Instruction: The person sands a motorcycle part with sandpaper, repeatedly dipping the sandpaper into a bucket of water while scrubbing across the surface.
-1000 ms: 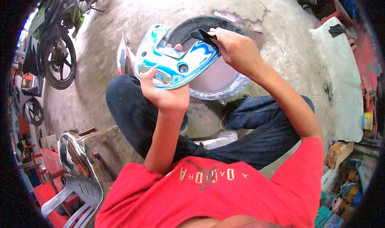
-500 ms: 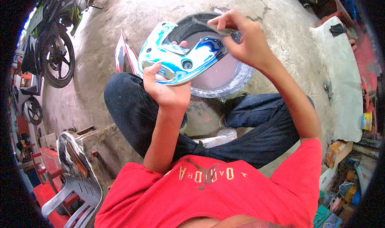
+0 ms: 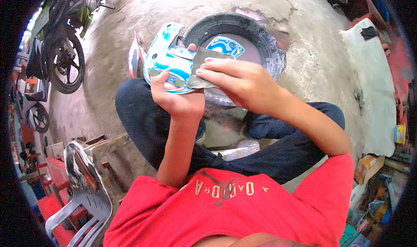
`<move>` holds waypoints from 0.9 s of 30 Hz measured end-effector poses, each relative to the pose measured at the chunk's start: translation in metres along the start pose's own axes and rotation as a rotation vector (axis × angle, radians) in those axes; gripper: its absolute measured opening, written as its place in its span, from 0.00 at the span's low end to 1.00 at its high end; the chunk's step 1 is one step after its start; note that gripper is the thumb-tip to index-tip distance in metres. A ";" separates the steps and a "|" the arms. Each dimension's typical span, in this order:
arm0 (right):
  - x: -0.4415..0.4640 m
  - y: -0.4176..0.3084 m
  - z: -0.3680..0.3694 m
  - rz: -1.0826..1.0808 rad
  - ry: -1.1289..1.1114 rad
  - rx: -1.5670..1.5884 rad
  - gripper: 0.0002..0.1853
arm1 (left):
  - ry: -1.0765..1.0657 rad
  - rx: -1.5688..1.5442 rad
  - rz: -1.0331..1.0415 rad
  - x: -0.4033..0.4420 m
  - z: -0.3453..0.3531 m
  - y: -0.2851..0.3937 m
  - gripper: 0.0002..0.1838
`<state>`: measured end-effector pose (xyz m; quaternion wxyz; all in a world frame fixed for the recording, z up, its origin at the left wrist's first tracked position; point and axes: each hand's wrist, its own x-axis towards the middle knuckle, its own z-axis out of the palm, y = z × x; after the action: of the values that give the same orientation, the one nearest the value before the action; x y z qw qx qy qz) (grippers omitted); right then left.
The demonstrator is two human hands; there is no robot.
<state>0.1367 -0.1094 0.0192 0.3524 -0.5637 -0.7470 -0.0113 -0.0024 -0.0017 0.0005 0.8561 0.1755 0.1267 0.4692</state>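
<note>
The fingers of your left hand grasp the glossy panel by its near edge, over the tub's left edge; your right hand holds the grey sheet against it. The panel seems light, stiff, maybe slippery; better grip the broad body, not the thin arm.

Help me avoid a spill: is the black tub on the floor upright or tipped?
Upright. The tub stands on the floor with its round mouth facing up, and cloudy liquid shows inside.

open floor beyond basin, chair at left
</note>
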 end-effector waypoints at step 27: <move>-0.004 0.004 0.012 -0.021 -0.032 -0.070 0.23 | 0.026 0.008 0.024 0.003 -0.014 -0.005 0.36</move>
<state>0.1345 -0.1061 0.0067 0.3205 -0.5677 -0.7576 -0.0320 -0.0027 0.0010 -0.0141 0.8479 0.1745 0.1375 0.4813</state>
